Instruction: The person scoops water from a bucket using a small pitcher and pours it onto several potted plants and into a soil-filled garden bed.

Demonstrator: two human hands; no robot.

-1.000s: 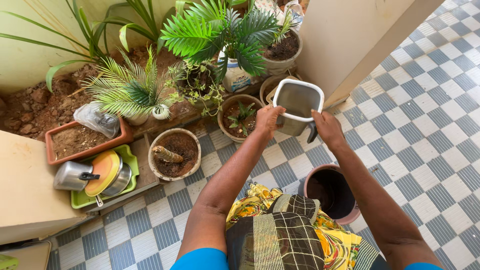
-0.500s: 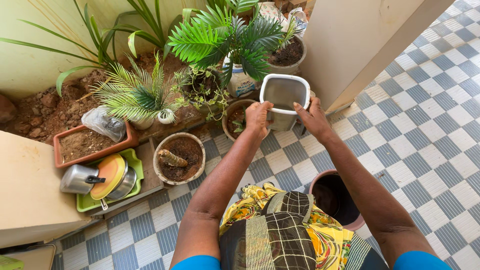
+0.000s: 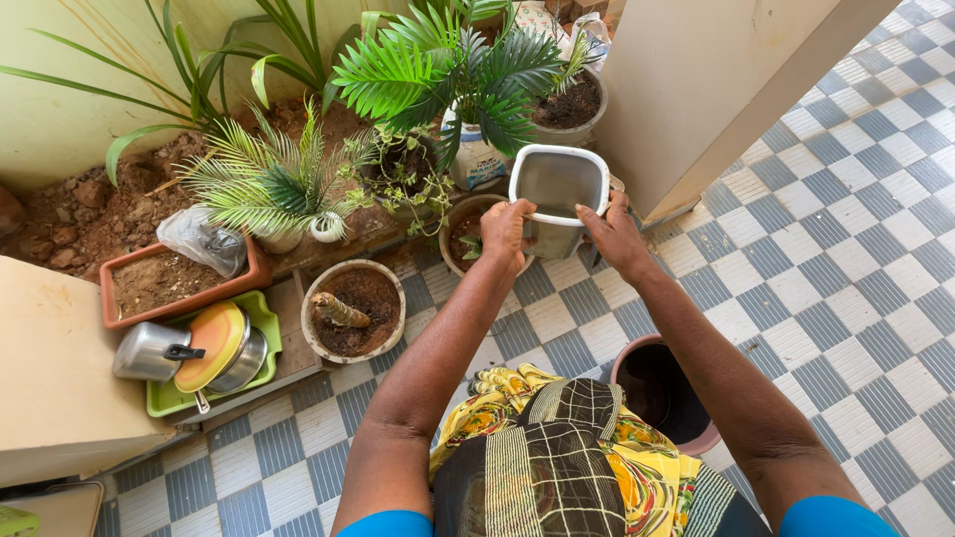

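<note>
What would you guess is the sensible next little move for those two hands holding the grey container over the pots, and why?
Probably tip the grey container gently toward the small pot just below. The left hand and right hand grip its near sides and hold it clear of the floor, beside that pot with its small green plant. What it contains cannot be seen.
</note>
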